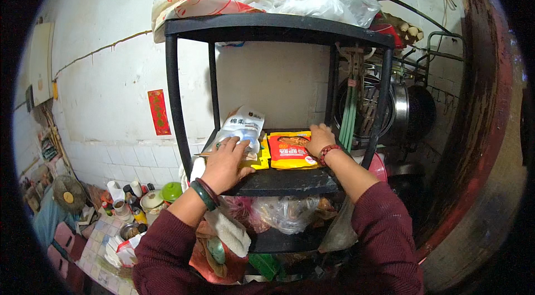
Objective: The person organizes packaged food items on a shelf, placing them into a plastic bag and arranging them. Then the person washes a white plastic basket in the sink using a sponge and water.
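Observation:
My left hand [227, 164] lies with spread fingers on a white plastic package [241, 127] with printed writing, on the left of a black shelf [280, 182]. A yellow packet [264, 157] shows partly from under that package, near my left thumb. My right hand [321, 140] touches the right side of a red and yellow food packet [288, 150] that lies flat on the same shelf. The right fingertips are partly hidden, so their grip is unclear. Bracelets circle both wrists.
White plastic bags [330, 0] sit on the rack's top tier, and a clear bag [288, 213] lies one tier below. Green rods [348, 117] and pans [401, 107] hang at the right. A tiled counter [98, 253] at lower left holds bottles and a green-lidded pot [171, 191].

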{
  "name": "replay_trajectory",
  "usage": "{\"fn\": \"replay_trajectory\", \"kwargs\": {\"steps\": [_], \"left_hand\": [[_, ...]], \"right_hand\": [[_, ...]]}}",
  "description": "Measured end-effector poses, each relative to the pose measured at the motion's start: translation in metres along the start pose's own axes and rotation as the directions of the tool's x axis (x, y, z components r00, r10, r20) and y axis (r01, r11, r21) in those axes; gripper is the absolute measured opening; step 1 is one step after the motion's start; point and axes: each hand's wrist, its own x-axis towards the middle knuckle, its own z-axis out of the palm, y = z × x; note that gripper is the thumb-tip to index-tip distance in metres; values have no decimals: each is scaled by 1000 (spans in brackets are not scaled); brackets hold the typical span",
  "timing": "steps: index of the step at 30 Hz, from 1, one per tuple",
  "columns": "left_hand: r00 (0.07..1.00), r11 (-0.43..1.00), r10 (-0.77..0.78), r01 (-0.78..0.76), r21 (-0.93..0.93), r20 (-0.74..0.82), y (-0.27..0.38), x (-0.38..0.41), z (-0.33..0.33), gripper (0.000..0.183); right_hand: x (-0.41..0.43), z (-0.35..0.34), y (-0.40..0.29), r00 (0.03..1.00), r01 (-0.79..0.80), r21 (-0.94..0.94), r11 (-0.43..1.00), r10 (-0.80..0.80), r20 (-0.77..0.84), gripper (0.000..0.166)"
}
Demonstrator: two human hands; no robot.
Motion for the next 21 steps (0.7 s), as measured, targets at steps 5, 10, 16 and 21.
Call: {"fn": "replay_trajectory", "kwargs": {"steps": [5, 10, 16, 21], "left_hand": [[974, 984, 83, -113, -137, -210, -4, -4, -17, 30], [954, 979, 85, -134, -156, -287, -3, -1, -50, 11], [911, 977, 39, -122, -177, -409, -14, 7, -100, 18], [928, 981, 3, -75, -179, -373, -19, -7, -118, 22]], "right_hand": [[-17, -82, -28, 775, 605, 246, 757, -487, -404, 25], [-17, -166, -57, 339, 787, -243, 568, -726, -598, 20], [12, -225, -74, 339, 733, -216, 645, -622, -706, 18], [50, -242, -134, 218, 791, -225, 569, -605, -766, 26]]}}
